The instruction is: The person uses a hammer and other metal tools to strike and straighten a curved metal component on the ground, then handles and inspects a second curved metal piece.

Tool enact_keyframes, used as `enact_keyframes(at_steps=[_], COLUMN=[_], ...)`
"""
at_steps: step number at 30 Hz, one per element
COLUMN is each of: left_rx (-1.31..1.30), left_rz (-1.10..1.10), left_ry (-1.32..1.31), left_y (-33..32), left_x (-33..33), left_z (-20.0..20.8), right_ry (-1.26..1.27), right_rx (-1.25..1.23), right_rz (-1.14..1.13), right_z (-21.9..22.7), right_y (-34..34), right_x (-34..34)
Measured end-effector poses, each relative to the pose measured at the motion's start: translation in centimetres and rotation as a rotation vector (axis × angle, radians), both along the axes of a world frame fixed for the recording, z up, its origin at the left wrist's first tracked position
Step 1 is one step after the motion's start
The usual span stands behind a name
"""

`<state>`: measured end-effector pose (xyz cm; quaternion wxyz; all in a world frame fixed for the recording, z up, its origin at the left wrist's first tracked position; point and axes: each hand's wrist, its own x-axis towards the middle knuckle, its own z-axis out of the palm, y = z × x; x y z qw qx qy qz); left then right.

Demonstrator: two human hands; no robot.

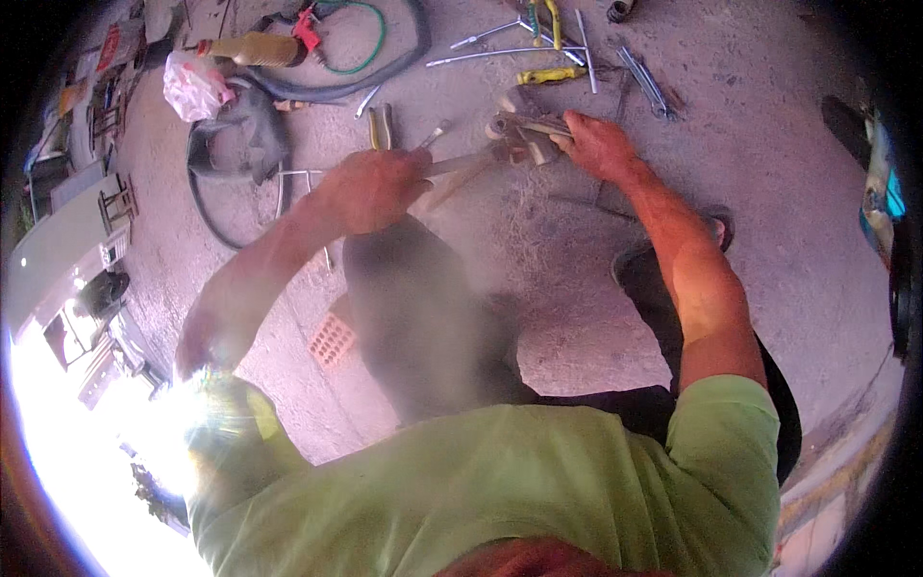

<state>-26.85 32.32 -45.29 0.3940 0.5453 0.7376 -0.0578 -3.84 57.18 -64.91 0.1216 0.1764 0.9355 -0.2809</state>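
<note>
- Steel-grey metal bar (466, 162) w/ L hand (377, 188) wrapped round it, bar pointing btwn 2 & 3 o'clock.
- R hand (601, 146) pinching narrow, dull-brown metal piece (540, 125) at its 10 o'clock; bar's far end close by, contact unclear.
- Yellow-handled pliers (387, 125), L hand's 12 o'clock.
- Long silver T-shaped wrench (500, 56), R hand's 10–11 o'clock.
- White-pink plastic bag (197, 87), L hand's 10 o'clock.
- Orange holed brick (332, 338), L hand's 6–7 o'clock.

The rough concrete floor (788, 240) carries a perforated orange brick (332, 339), yellow-handled pliers (383, 128), a T-handle wrench (481, 58) and a dark rubber tube (252, 139).
</note>
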Motion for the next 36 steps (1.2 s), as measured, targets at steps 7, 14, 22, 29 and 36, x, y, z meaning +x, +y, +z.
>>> enact_keyframes(at_steps=[7,14,22,29,36], left_rx=[0.481,0.086,0.438,-0.114,0.399], left_rz=[0.283,-0.044,0.401,0.167,0.432], left_ry=[-0.044,0.138,-0.038,0.074,-0.036], left_y=[5.3,0.7,4.7,1.1,5.5], left_x=[4.2,0.0,4.1,1.8,4.4], left_z=[11.4,-0.2,9.4,1.9,9.0], right_ry=[0.039,0.133,0.011,0.099,0.082], right_rx=[-0.023,-0.004,-0.056,0.039,-0.010], right_rz=[0.019,0.026,0.013,0.079,0.000], right_z=[-1.5,-0.3,-1.3,-2.4,-2.1], right_y=[-0.3,-1.0,-0.6,-2.6,-1.8], right_x=[0.9,0.5,1.4,0.9,1.8])
